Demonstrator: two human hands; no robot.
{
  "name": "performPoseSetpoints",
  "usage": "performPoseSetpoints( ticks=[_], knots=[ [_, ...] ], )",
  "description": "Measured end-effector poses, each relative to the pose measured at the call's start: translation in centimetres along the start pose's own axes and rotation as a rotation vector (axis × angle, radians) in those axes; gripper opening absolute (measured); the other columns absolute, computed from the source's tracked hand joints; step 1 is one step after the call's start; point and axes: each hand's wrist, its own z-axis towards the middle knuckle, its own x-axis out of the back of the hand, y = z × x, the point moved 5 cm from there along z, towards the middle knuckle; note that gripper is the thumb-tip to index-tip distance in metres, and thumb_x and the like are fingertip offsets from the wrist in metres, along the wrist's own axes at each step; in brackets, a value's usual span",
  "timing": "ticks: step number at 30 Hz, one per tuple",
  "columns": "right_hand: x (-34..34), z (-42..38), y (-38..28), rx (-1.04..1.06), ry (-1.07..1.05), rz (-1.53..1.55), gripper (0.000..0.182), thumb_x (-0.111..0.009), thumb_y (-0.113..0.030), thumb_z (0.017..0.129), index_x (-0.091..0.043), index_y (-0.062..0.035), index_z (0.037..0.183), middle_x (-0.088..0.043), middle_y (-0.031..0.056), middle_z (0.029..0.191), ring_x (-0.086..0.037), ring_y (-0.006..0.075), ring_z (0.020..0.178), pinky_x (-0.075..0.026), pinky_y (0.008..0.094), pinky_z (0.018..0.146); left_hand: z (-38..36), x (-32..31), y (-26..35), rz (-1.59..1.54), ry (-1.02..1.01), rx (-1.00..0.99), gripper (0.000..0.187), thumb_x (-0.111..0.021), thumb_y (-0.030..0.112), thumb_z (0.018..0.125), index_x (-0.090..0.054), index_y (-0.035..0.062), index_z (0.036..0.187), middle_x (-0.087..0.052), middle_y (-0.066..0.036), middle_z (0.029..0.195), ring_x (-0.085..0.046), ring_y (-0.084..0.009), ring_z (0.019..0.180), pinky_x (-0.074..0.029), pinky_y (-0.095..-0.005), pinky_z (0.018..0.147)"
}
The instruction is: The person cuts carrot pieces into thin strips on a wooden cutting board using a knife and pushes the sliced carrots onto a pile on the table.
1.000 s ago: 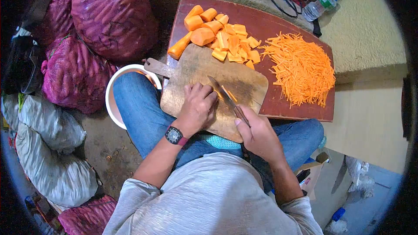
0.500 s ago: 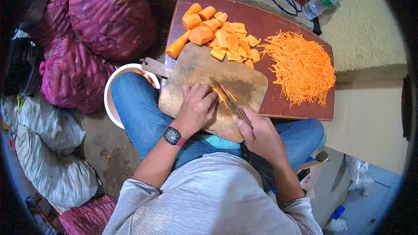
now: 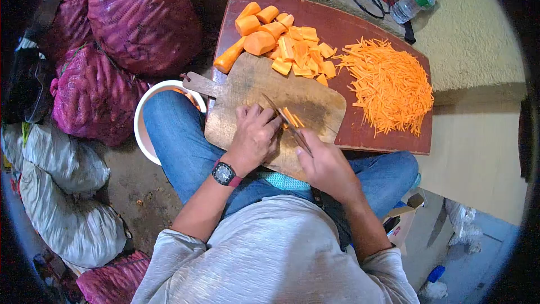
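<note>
A wooden cutting board (image 3: 242,87) with a handle lies across my lap and the red tabletop. My right hand (image 3: 332,166) is closed round a knife (image 3: 296,135), its blade angled up and left over the board. My left hand (image 3: 257,135) presses down on the board, fingers curled against a carrot piece that the fingers and blade mostly hide. Thin carrot sticks (image 3: 292,117) lie just right of the blade. Beyond the board are carrot chunks (image 3: 260,43) and flat cut pieces (image 3: 301,50). A heap of carrot shreds (image 3: 388,87) rests at the right.
The red tabletop (image 3: 337,22) extends beyond the board. A white bucket (image 3: 140,126) with orange pieces stands by my left knee. Purple mesh sacks (image 3: 143,19) and white sacks (image 3: 73,208) fill the left side. A water bottle (image 3: 417,1) lies on the ledge at upper right.
The knife and my right hand have moved slightly left and up, the blade now close to my left fingertips. Carrot sticks now lie on the blade's right side. My left hand has barely moved.
</note>
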Motion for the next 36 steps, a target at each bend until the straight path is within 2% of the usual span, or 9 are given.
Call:
performPoseSetpoints(
  ticks=[14,22,23,25,27,29,33,35,36],
  knots=[
    [-0.2,0.6,0.3,-0.019,0.004,-0.040,0.034,-0.063,-0.014,0.106,-0.060,0.0027,0.136,-0.071,0.0324,0.097,-0.069,0.0557,0.093,-0.055,0.0532,0.078,-0.1,0.2,-0.2,-0.036,0.024,0.006,0.028,-0.079,0.008,0.079,-0.077,0.0043,0.106,-0.065,-0.008,0.102,-0.059,-0.0306,0.100,-0.041,-0.0486,0.094],
    [1.6,-1.4,0.6,0.004,0.215,0.249,0.031,-0.065,-0.009,0.106,-0.063,0.0013,0.134,-0.065,0.0192,0.084,-0.066,0.0200,0.077,-0.052,0.0383,0.071,0.1,1.1,-0.4,-0.069,0.193,0.028,0.026,-0.076,0.000,0.080,-0.077,0.0037,0.106,-0.067,-0.011,0.104,-0.063,-0.0314,0.099,-0.043,-0.0461,0.091],
    [1.6,-1.7,0.5,0.005,0.224,0.252,0.031,-0.065,-0.009,0.106,-0.063,0.0013,0.134,-0.065,0.0192,0.084,-0.066,0.0200,0.077,-0.052,0.0383,0.071,0.3,1.7,-0.5,-0.058,0.249,0.048,0.025,-0.075,-0.002,0.082,-0.077,0.0031,0.106,-0.068,-0.012,0.104,-0.064,-0.0321,0.098,-0.045,-0.0460,0.090],
    [0.8,-2.2,0.1,-0.005,0.090,0.255,0.032,-0.063,-0.015,0.108,-0.060,-0.0006,0.136,-0.068,0.0255,0.084,-0.074,0.0435,0.080,-0.055,0.0471,0.071,0.4,2.3,-1.2,-0.092,0.318,0.115,0.023,-0.074,-0.002,0.085,-0.077,0.0024,0.107,-0.070,-0.013,0.104,-0.065,-0.0329,0.099,-0.046,-0.0457,0.091],
    [-0.2,-2.5,-0.2,0.020,0.084,0.288,0.032,-0.063,-0.016,0.108,-0.060,-0.0004,0.136,-0.070,0.0274,0.091,-0.074,0.0431,0.086,-0.056,0.0470,0.077,0.3,3.0,-2.0,-0.124,0.387,0.188,0.020,-0.073,-0.002,0.088,-0.078,0.0016,0.108,-0.071,-0.014,0.103,-0.067,-0.0336,0.099,-0.047,-0.0454,0.091],
    [-1.5,-2.7,0.2,0.020,0.066,0.319,0.031,-0.062,-0.015,0.107,-0.064,0.0015,0.134,-0.068,0.0186,0.089,-0.071,0.0259,0.083,-0.056,0.0393,0.079,0.1,3.9,-3.3,-0.241,0.432,0.379,0.016,-0.073,0.000,0.093,-0.079,-0.0005,0.108,-0.074,-0.016,0.105,-0.069,-0.0346,0.100,-0.051,-0.0433,0.093],
    [0.0,-2.9,3.8,0.024,0.110,0.283,0.034,-0.062,-0.016,0.107,-0.064,0.0034,0.135,-0.072,0.0138,0.101,-0.070,0.0228,0.092,-0.056,0.0384,0.083,0.1,4.6,-4.6,-0.397,0.495,0.505,0.020,-0.070,-0.002,0.096,-0.078,-0.0044,0.114,-0.074,-0.014,0.105,-0.071,-0.0231,0.095,-0.055,-0.0330,0.087],
    [3.3,-3.1,6.2,-0.104,0.287,0.292,0.032,-0.059,-0.019,0.110,-0.066,0.0012,0.135,-0.063,0.0012,0.083,-0.060,0.0117,0.068,-0.051,0.0301,0.063,-0.3,4.4,-5.3,-0.442,0.471,0.569,0.023,-0.074,0.001,0.098,-0.079,-0.0014,0.120,-0.074,-0.009,0.104,-0.071,-0.0186,0.097,-0.056,-0.0313,0.092],
    [4.8,-3.1,7.7,-0.162,0.340,0.356,0.028,-0.057,-0.015,0.110,-0.067,0.0013,0.130,-0.069,0.0105,0.089,-0.062,0.0157,0.081,-0.055,0.0368,0.077,-0.3,4.2,-5.6,-0.455,0.430,0.598,0.023,-0.074,0.001,0.097,-0.079,-0.0014,0.120,-0.075,-0.009,0.103,-0.071,-0.0181,0.097,-0.056,-0.0308,0.091]
  ],
)
